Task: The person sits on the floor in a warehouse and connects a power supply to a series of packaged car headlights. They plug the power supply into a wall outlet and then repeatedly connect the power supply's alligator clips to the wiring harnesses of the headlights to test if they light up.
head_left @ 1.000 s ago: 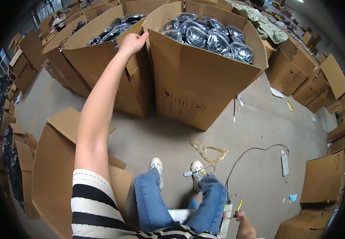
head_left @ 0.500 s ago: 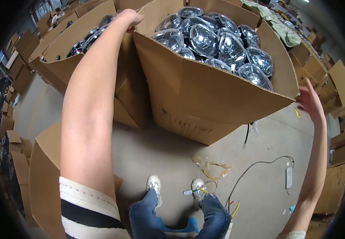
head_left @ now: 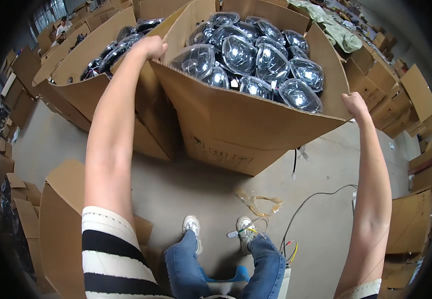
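A large open cardboard box (head_left: 236, 112) stands in front of me, piled with glossy dark, rounded lamp-like units (head_left: 238, 55) under clear domed covers. My left hand (head_left: 151, 48) is closed over the box's near left top corner. At the right corner, my right hand (head_left: 355, 104) is closed on the rim, its fingers partly hidden. Both arms are stretched forward, one on each side of the box.
Another open carton (head_left: 76, 94) of similar units touches the left side. On the floor lie a coiled yellowish cord (head_left: 266, 205) in plastic, a grey cable (head_left: 308, 199) and loose wires. A blue stool (head_left: 241, 273) is beneath me; a person (head_left: 63, 27) is far left.
My right hand has gone from open beside the right corner to closed on it. My left hand keeps its hold. The box and its contents appear slightly further left and more level.
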`<state>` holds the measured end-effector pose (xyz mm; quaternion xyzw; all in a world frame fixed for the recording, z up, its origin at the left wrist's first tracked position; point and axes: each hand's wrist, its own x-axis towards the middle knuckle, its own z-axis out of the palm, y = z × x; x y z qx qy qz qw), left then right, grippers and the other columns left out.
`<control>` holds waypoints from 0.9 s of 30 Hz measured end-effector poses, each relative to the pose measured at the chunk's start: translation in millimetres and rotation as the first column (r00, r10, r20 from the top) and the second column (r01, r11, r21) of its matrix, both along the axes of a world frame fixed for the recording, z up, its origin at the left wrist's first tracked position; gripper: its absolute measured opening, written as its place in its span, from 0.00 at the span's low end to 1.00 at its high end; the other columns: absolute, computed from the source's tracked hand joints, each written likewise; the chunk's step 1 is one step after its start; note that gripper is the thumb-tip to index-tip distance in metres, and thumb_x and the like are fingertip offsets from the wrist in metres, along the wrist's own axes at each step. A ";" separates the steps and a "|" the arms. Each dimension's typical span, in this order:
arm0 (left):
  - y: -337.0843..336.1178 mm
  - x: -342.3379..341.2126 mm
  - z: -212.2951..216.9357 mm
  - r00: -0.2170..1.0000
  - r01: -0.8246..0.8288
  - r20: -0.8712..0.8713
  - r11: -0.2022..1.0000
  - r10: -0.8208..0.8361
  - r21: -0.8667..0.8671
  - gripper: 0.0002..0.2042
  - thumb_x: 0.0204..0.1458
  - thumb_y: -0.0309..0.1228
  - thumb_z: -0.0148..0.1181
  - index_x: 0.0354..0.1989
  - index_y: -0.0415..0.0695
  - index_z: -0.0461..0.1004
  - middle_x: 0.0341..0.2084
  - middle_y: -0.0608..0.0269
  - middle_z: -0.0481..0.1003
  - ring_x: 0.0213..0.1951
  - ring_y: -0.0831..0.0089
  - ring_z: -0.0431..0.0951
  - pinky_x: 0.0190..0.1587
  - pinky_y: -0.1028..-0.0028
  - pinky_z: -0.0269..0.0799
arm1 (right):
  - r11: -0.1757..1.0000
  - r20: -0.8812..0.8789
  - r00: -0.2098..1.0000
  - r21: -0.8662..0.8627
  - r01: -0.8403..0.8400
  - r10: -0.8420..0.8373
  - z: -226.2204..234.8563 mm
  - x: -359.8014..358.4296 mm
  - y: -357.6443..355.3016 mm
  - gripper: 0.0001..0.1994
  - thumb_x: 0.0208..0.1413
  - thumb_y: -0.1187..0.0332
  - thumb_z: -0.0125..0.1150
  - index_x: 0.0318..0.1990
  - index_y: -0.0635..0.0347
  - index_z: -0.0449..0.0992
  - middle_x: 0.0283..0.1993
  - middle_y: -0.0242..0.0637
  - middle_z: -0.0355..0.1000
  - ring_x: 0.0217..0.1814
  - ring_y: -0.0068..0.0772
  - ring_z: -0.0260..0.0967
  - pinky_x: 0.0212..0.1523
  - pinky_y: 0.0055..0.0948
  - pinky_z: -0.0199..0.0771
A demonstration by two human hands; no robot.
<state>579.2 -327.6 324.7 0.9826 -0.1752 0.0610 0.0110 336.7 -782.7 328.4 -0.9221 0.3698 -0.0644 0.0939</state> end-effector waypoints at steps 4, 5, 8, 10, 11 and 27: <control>13.3 -26.1 5.6 0.999 -0.009 -0.047 1.000 0.010 0.027 0.18 0.47 0.42 0.41 0.31 0.40 0.72 0.33 0.47 0.71 0.39 0.55 0.70 0.43 0.65 0.64 | 0.999 -0.016 1.000 -0.020 0.025 -0.025 10.3 -22.9 17.9 0.21 0.44 0.54 0.44 0.38 0.62 0.70 0.40 0.47 0.68 0.46 0.44 0.64 0.45 0.38 0.61; 16.4 -31.9 7.7 0.999 0.004 -0.049 1.000 -0.003 0.026 0.18 0.47 0.42 0.41 0.31 0.40 0.72 0.33 0.46 0.71 0.39 0.55 0.70 0.43 0.64 0.64 | 0.998 0.003 0.999 -0.040 0.041 -0.041 12.5 -29.1 23.7 0.21 0.44 0.54 0.44 0.38 0.61 0.70 0.41 0.47 0.68 0.46 0.44 0.63 0.45 0.39 0.61; 29.9 -54.5 15.5 0.998 -0.007 -0.066 1.000 0.007 0.002 0.18 0.47 0.43 0.42 0.29 0.40 0.73 0.31 0.47 0.71 0.37 0.55 0.71 0.41 0.63 0.65 | 0.998 0.018 0.998 -0.041 0.057 -0.056 20.3 -44.5 39.7 0.20 0.45 0.53 0.44 0.38 0.58 0.71 0.41 0.46 0.68 0.47 0.45 0.63 0.45 0.37 0.60; 34.9 -76.0 26.9 0.998 -0.020 -0.056 1.000 0.020 -0.001 0.18 0.47 0.43 0.42 0.29 0.41 0.73 0.30 0.47 0.72 0.36 0.55 0.71 0.40 0.63 0.65 | 0.998 0.024 0.998 -0.022 0.059 -0.058 29.9 -54.0 47.6 0.21 0.45 0.52 0.43 0.39 0.58 0.70 0.41 0.46 0.68 0.46 0.45 0.63 0.45 0.37 0.60; 38.9 -89.3 32.8 0.999 -0.015 -0.043 1.000 0.014 -0.016 0.18 0.47 0.43 0.42 0.28 0.41 0.73 0.28 0.47 0.72 0.35 0.55 0.72 0.39 0.63 0.66 | 0.999 0.029 0.998 -0.006 0.051 -0.051 32.9 -59.5 50.5 0.21 0.46 0.52 0.43 0.39 0.58 0.70 0.41 0.46 0.68 0.46 0.45 0.63 0.45 0.37 0.61; 65.9 -189.6 120.7 0.997 -0.075 0.009 0.995 0.076 -0.064 0.19 0.48 0.41 0.40 0.17 0.41 0.72 0.16 0.49 0.71 0.23 0.54 0.72 0.28 0.61 0.67 | 0.998 0.011 0.999 0.056 0.035 -0.036 106.2 -121.7 67.0 0.20 0.48 0.51 0.43 0.30 0.61 0.71 0.30 0.50 0.70 0.36 0.51 0.66 0.36 0.42 0.64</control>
